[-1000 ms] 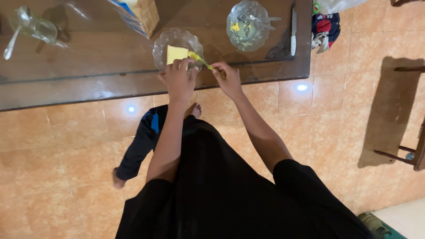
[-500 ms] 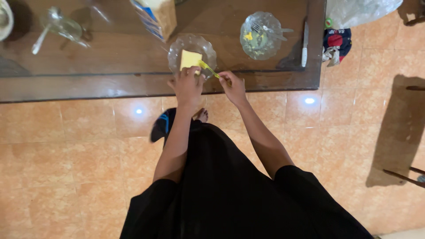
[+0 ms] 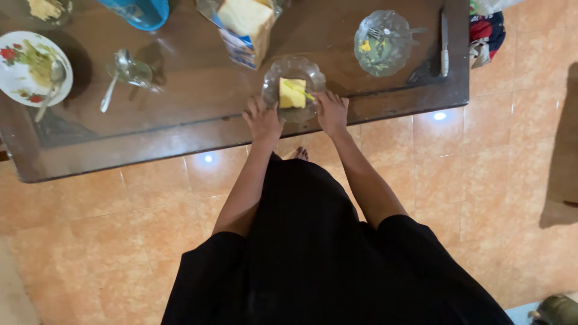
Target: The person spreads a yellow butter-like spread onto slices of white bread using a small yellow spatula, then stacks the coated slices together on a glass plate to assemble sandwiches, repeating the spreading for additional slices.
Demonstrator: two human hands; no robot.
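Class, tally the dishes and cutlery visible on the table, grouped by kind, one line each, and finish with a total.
Glass bowls: 2, one with bread, one used
Flowered plate: 1
Blue bowl: 1
Spoons: 2
Knife: 1
Total: 7

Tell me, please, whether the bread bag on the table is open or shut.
Open: the bread bag gapes at its top, baring the pale loaf end inside.

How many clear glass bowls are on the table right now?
2. One glass bowl sits at the table's near edge between both hands, holding a yellow slice. The second glass bowl lies farther right with a fork inside. More may lie beyond the frame.
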